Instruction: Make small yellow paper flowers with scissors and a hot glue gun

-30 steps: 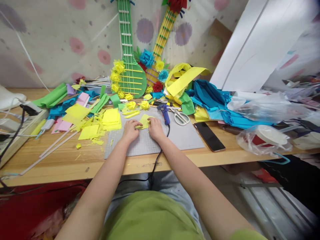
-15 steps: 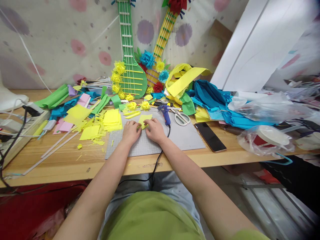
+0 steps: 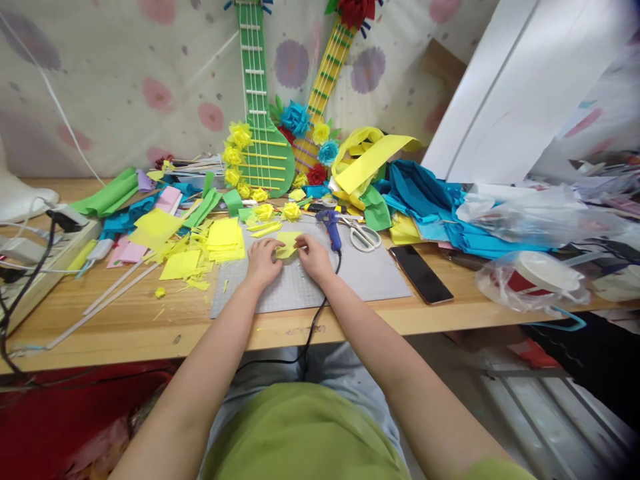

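Note:
A small square of yellow crepe paper (image 3: 287, 245) is held between my two hands above the grey cutting mat (image 3: 370, 277). My left hand (image 3: 264, 261) pinches its left edge, and my right hand (image 3: 314, 257) grips the right edge with thumb and fingers. Just right of my right hand lies a blue glue gun (image 3: 330, 229), its black cord running down off the table edge. White-handled scissors (image 3: 365, 238) rest beside it. A stack of yellow paper squares (image 3: 225, 240) sits left of my left hand. Beyond the paper are yellow paper flowers (image 3: 291, 211).
A green paper-covered instrument (image 3: 267, 157) and a yellow one (image 3: 325, 73) lean against the back wall. A phone (image 3: 421, 274) lies at the mat's right edge. Blue crepe paper (image 3: 425, 190) and a plastic-wrapped cup (image 3: 545, 273) are farther right. A power strip (image 3: 55, 260) is at far left.
My hands have moved slightly apart, my right hand shifting right. More of the yellow paper square now shows between them, spread flatter.

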`<action>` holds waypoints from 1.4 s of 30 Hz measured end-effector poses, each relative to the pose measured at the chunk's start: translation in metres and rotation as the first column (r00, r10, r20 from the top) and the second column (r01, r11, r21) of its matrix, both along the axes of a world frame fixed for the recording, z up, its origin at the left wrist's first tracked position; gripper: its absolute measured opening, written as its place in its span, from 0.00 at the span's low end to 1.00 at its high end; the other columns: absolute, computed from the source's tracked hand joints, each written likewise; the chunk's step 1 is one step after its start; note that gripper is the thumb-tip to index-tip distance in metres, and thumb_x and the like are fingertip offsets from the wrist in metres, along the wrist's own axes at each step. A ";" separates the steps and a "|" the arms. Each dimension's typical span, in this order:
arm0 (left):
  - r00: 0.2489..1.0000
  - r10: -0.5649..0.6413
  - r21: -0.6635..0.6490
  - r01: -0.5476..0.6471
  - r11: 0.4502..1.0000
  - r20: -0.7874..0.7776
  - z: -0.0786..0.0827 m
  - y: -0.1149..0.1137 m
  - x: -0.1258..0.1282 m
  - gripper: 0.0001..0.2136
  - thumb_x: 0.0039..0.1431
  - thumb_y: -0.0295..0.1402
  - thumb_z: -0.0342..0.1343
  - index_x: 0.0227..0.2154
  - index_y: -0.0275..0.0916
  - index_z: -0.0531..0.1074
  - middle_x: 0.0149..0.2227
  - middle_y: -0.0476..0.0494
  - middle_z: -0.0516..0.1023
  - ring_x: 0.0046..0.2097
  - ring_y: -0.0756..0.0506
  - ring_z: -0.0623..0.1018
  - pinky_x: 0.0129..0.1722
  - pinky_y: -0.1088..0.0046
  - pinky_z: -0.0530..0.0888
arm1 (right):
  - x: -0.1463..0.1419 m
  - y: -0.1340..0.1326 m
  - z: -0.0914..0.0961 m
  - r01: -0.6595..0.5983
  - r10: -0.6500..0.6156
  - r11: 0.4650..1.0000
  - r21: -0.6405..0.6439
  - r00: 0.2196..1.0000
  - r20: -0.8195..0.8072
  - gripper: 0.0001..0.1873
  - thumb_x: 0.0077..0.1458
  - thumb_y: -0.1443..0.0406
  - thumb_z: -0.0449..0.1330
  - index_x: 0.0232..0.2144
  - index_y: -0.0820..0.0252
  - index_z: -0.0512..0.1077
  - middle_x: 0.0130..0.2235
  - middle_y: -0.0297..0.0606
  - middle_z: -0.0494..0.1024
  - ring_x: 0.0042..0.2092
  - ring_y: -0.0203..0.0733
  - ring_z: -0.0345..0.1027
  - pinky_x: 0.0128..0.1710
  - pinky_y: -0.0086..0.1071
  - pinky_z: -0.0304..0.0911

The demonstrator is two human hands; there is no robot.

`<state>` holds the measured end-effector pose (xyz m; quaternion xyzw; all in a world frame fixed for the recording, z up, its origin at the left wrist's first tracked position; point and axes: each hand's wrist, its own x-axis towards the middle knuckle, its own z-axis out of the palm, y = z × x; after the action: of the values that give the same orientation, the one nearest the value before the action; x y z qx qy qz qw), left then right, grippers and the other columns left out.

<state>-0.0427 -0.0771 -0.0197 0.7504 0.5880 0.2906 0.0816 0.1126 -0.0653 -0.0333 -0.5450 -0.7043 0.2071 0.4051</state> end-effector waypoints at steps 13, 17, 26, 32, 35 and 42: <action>0.984 -0.088 0.014 0.091 0.996 -0.158 -0.001 0.000 0.002 0.07 0.53 0.34 0.52 0.30 0.43 0.76 0.36 0.44 0.76 0.44 0.43 0.70 0.49 0.60 0.60 | 0.001 -0.005 0.005 -0.071 0.069 0.997 0.020 0.994 0.083 0.23 0.43 0.77 0.47 0.43 0.57 0.65 0.35 0.33 0.76 0.43 0.40 0.64 0.45 0.34 0.60; 0.994 -0.084 -0.034 0.082 0.996 -0.074 0.001 0.000 0.002 0.08 0.52 0.35 0.53 0.34 0.43 0.75 0.37 0.45 0.77 0.44 0.43 0.71 0.49 0.61 0.60 | 0.000 -0.005 0.003 -0.077 0.082 0.995 -0.056 0.991 0.104 0.23 0.44 0.76 0.49 0.44 0.58 0.64 0.32 0.32 0.76 0.39 0.40 0.65 0.41 0.32 0.60; 0.992 0.012 -0.133 0.004 0.991 0.126 -0.005 0.010 0.000 0.11 0.52 0.34 0.54 0.40 0.42 0.70 0.33 0.49 0.79 0.40 0.45 0.74 0.48 0.62 0.61 | -0.002 -0.009 0.012 -0.056 0.065 0.994 -0.098 0.994 0.092 0.15 0.48 0.66 0.56 0.41 0.59 0.66 0.31 0.33 0.75 0.40 0.41 0.64 0.41 0.33 0.58; 0.996 0.063 -0.120 -0.054 0.991 0.068 -0.006 0.011 0.004 0.12 0.52 0.33 0.53 0.41 0.41 0.69 0.32 0.48 0.79 0.42 0.43 0.73 0.46 0.63 0.62 | -0.004 -0.005 0.005 -0.052 0.065 0.996 -0.071 0.978 0.198 0.15 0.48 0.70 0.55 0.42 0.60 0.66 0.33 0.35 0.75 0.40 0.41 0.63 0.43 0.34 0.57; 0.995 0.079 -0.136 -0.071 0.988 0.055 -0.004 0.011 0.005 0.13 0.51 0.33 0.54 0.42 0.41 0.69 0.32 0.48 0.78 0.42 0.42 0.73 0.45 0.63 0.62 | -0.004 -0.004 0.004 -0.059 0.071 0.996 -0.063 0.974 0.215 0.15 0.48 0.70 0.55 0.42 0.60 0.66 0.33 0.35 0.75 0.39 0.41 0.63 0.43 0.34 0.56; 0.995 0.098 -0.118 -0.094 0.989 0.031 -0.003 0.010 0.008 0.12 0.51 0.33 0.54 0.40 0.42 0.69 0.31 0.48 0.78 0.43 0.41 0.71 0.45 0.62 0.62 | -0.003 -0.003 0.003 -0.081 0.094 0.995 -0.064 0.968 0.232 0.16 0.49 0.70 0.54 0.43 0.59 0.66 0.33 0.35 0.75 0.39 0.41 0.63 0.43 0.34 0.56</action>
<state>-0.0346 -0.0666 -0.0222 0.7099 0.6377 0.2731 0.1217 0.1101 -0.0684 -0.0302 -0.5448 -0.7647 0.1780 0.2947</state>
